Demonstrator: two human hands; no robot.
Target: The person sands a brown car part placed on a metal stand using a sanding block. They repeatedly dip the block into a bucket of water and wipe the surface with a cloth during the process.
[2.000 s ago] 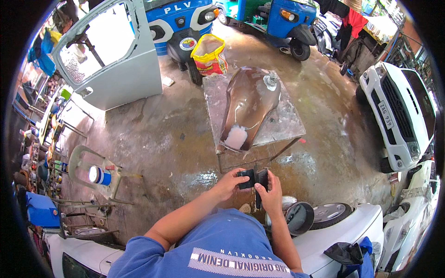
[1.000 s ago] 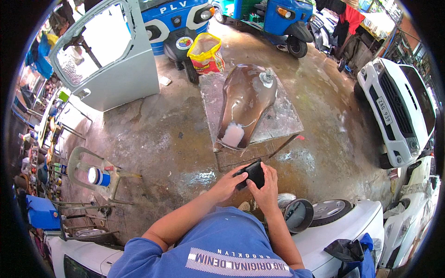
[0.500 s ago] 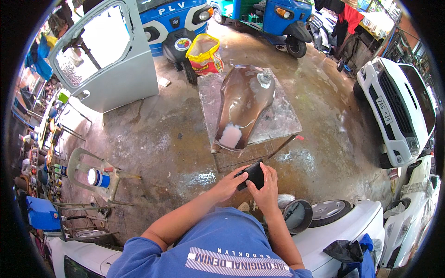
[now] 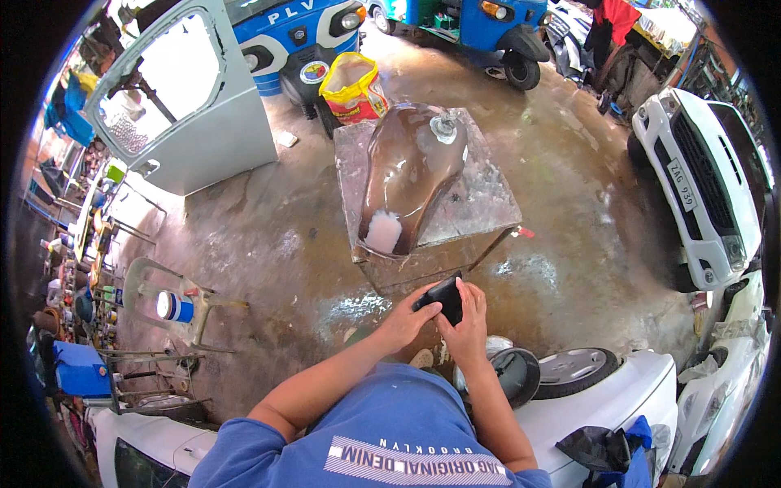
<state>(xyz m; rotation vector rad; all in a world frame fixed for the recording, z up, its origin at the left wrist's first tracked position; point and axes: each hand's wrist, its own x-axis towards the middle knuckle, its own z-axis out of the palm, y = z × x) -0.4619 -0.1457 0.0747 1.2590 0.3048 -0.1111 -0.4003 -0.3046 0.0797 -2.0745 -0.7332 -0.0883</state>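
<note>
Both my hands hold a small black flat object [image 4: 443,294] in front of my chest. My left hand [image 4: 404,320] grips its left end and my right hand [image 4: 466,319] grips its right side, fingers curled over it. Just beyond them stands a low metal table [image 4: 480,199] carrying a brown motorcycle fuel tank [image 4: 411,167] with a pale sanded patch at its near end and a silver cap at the far end. What the black object is cannot be told.
A grey vehicle door [image 4: 183,102] stands at the upper left. A yellow sack [image 4: 354,85] and a blue three-wheeler [image 4: 293,32] are behind the table. White cars [image 4: 700,187] sit at the right, and a white car body [image 4: 602,407] lies by my right. A plastic chair with a can [image 4: 175,305] is at the left.
My hands have turned the black object from level to tilted and lifted it slightly toward the table. My view has shifted a little closer to the table.
</note>
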